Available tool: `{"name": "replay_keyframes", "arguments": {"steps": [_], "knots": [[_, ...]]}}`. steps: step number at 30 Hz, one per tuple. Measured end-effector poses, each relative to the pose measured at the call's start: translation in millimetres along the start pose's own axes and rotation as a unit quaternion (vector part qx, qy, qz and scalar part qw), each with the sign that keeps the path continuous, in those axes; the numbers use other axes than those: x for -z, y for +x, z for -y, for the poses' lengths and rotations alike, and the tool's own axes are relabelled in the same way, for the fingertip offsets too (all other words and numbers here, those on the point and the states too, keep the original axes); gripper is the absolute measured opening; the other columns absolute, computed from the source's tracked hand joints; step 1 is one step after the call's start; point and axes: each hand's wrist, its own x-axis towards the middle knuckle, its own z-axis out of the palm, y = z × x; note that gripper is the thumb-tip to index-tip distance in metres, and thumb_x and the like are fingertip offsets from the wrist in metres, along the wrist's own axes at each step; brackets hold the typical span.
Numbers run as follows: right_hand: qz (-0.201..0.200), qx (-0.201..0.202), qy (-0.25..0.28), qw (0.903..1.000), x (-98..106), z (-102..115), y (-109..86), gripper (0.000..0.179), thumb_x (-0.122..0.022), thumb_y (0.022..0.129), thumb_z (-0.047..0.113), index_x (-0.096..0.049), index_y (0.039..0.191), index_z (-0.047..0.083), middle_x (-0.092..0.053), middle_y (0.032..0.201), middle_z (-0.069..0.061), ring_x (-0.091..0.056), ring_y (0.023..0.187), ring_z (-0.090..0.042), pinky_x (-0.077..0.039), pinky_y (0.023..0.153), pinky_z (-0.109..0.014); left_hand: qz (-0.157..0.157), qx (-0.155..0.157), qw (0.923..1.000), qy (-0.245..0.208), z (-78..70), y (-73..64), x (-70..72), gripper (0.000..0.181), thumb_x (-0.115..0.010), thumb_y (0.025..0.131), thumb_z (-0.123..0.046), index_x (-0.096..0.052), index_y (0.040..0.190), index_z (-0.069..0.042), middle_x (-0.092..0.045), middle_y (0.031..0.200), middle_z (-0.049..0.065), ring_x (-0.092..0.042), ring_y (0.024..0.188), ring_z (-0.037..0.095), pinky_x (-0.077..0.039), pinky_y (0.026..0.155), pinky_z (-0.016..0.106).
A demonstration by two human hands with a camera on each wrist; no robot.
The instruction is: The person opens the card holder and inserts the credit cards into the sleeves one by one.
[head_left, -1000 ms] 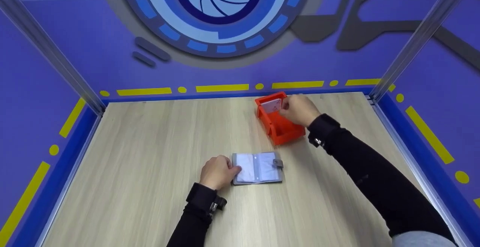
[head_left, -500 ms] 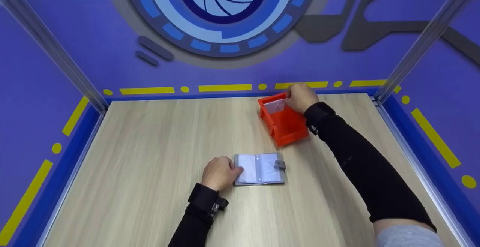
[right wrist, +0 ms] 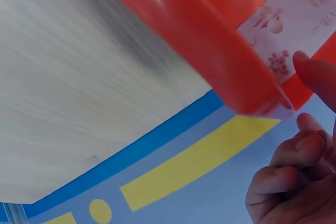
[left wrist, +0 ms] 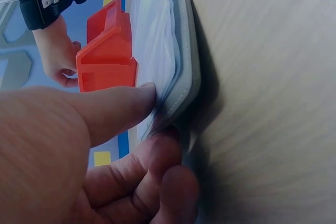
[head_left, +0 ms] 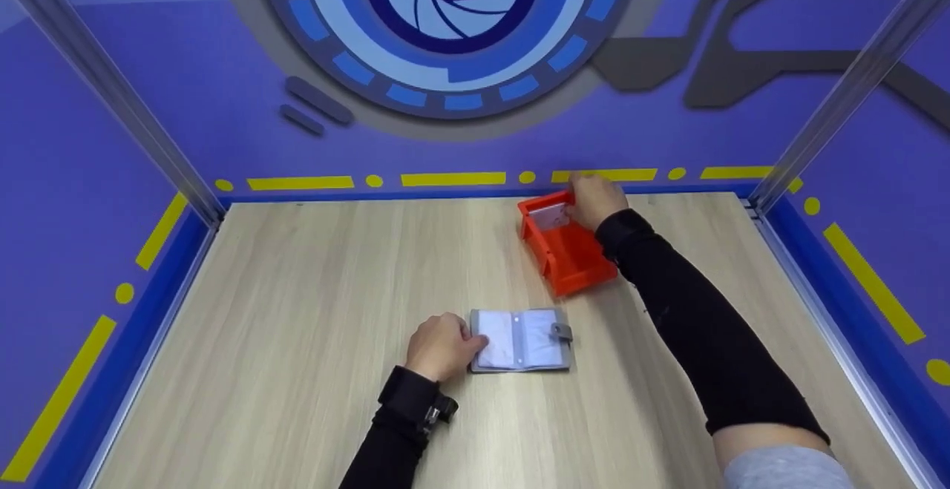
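Note:
A small card holder (head_left: 540,338) lies spread on the table, showing clear sleeves, a grey cover and a snap strap at its right. My left hand (head_left: 441,346) pinches its left edge; the left wrist view has the thumb (left wrist: 118,108) on the sleeves and curled fingers below the cover. Farther back stands a red open-front bin (head_left: 579,244). Inside, a white card (right wrist: 294,30) with pink floral print leans against the back wall. My right hand (head_left: 596,199) straddles that wall's rim, thumb (right wrist: 317,77) in front by the card, fingers curled behind.
The pale wood table (head_left: 319,311) ends at a purple back wall (head_left: 245,118) with yellow marks, close behind the bin. Metal posts (head_left: 846,88) stand at both rear corners, with side walls beyond.
My right hand has moved back from inside the bin, beside the card, to the back wall's rim. My left hand keeps its pinch on the card holder. The head view shifts slightly.

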Motion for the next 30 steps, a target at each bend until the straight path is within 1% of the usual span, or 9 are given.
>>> {"name": "replay_keyframes", "arguments": {"steps": [4,6,12,17,25,30], "knots": [[-0.016,0.004,-0.011,0.9998,-4.0,-2.1,1.6,0.043,-0.086,0.098,0.023,-0.063,0.128,0.002,-0.075,0.111,-0.020,-0.073,0.099,-0.038,-0.061,0.091,-0.055,-0.001,-0.008,1.0000,-0.002,0.1,0.4,-1.0,0.043,-0.085,0.094,-0.035,-0.057,0.065,-0.019,-0.052,0.065,-0.007,-0.049,0.060,0.014,-0.035,0.057,0.031],[-0.024,0.008,-0.013,0.9996,-5.0,-1.4,2.4,0.045,-0.086,0.098,0.022,-0.062,0.130,0.002,-0.075,0.112,-0.021,-0.074,0.100,-0.039,-0.061,0.091,-0.056,0.000,-0.007,1.0000,-0.002,0.4,0.4,-0.9,0.043,-0.085,0.094,-0.035,-0.057,0.065,-0.019,-0.052,0.065,-0.007,-0.049,0.060,0.014,-0.035,0.057,0.031],[-0.033,0.024,-0.023,0.9989,-8.2,3.5,4.3,0.047,-0.083,0.099,0.017,-0.061,0.136,0.000,-0.076,0.117,-0.024,-0.076,0.104,-0.042,-0.062,0.093,-0.058,-0.007,-0.012,0.9999,0.000,2.3,0.2,-0.5,0.044,-0.086,0.094,-0.034,-0.056,0.064,-0.019,-0.050,0.064,-0.008,-0.047,0.060,0.013,-0.034,0.056,0.030],[-0.043,0.022,-0.027,0.9985,-9.4,4.7,4.9,0.050,-0.081,0.098,0.013,-0.059,0.141,0.000,-0.077,0.118,-0.025,-0.076,0.105,-0.044,-0.062,0.093,-0.060,-0.008,-0.015,0.9999,0.000,2.0,0.3,-0.9,0.044,-0.086,0.094,-0.033,-0.055,0.065,-0.019,-0.050,0.065,-0.008,-0.047,0.060,0.013,-0.033,0.057,0.030],[-0.032,0.018,-0.023,0.9991,-8.5,3.6,6.8,0.044,-0.077,0.100,0.010,-0.062,0.141,0.001,-0.076,0.121,-0.024,-0.075,0.106,-0.042,-0.062,0.096,-0.058,-0.006,-0.011,0.9999,-0.004,1.9,0.4,-1.6,0.044,-0.086,0.094,-0.035,-0.056,0.066,-0.018,-0.051,0.066,-0.007,-0.048,0.060,0.014,-0.034,0.057,0.031],[-0.035,0.025,-0.026,0.9987,-5.7,2.9,8.5,0.033,-0.076,0.101,0.010,-0.067,0.133,0.003,-0.076,0.118,-0.022,-0.074,0.104,-0.041,-0.061,0.096,-0.057,-0.002,-0.005,1.0000,-0.003,2.8,1.6,-1.7,0.043,-0.085,0.095,-0.036,-0.057,0.067,-0.019,-0.051,0.066,-0.007,-0.048,0.060,0.014,-0.034,0.057,0.031]]}}
